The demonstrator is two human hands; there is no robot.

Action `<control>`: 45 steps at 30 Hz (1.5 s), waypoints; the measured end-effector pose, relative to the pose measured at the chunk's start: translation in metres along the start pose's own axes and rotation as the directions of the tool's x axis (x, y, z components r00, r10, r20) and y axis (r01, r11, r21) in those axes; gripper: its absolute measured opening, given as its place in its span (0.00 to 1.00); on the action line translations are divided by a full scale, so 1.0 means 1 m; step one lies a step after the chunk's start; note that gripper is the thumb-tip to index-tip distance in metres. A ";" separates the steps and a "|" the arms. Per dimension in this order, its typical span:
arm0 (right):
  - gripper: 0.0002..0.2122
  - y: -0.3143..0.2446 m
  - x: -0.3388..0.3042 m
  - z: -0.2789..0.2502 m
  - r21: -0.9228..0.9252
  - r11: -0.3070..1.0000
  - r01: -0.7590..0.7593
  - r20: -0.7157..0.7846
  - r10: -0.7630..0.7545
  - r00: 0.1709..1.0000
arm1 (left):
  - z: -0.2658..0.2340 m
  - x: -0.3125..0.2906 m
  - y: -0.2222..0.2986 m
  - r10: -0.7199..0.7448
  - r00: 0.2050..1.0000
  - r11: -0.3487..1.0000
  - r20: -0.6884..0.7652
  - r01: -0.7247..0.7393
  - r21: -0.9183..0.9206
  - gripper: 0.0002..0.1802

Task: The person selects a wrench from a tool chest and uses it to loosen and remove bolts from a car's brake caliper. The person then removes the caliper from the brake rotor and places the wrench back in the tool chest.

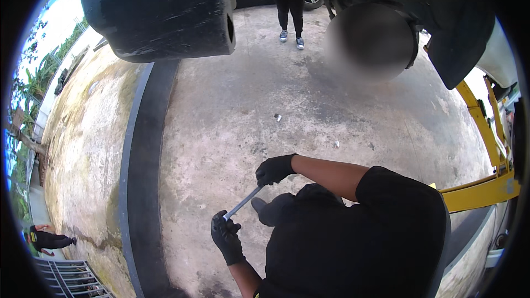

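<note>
A slim grey metal wrench point(243, 203) slants between my two black-gloved hands, low over the concrete floor. My right hand point(276, 170) is closed around its far, upper end. At the near, lower end my left hand point(227, 238) grips it, with the thumb side toward the bar. Both tips of the wrench are partly hidden by the gloves, so the shape of its ends cannot be made out. My bent leg and dark shoe point(259, 205) are just right of the bar.
Overhead hang a scratched black bumper point(160, 16) and a blurred round part point(375, 41) of a raised vehicle. A yellow lift arm point(477, 192) stands at right. A dark floor strip point(142, 187) runs along the left. One person point(290, 11) stands ahead, another point(51, 240) far left.
</note>
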State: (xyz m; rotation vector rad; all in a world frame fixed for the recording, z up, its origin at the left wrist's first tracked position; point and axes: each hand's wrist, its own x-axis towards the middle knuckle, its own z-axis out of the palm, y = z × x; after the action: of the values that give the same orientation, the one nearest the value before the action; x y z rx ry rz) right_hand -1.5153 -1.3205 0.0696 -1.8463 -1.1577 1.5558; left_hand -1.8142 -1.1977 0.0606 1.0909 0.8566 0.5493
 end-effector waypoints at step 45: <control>0.12 -0.399 0.696 -0.485 0.506 0.730 0.461 -0.576 -0.111 0.810 | -0.102 0.992 0.384 -0.361 0.580 0.880 0.730 -0.048 0.473 0.21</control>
State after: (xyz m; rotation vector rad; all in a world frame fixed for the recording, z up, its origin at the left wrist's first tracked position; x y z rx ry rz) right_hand -1.1705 -0.4499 0.1130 -1.3839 -0.5386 0.9845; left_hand -1.3238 -0.2488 0.0728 1.4845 0.2370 -0.3622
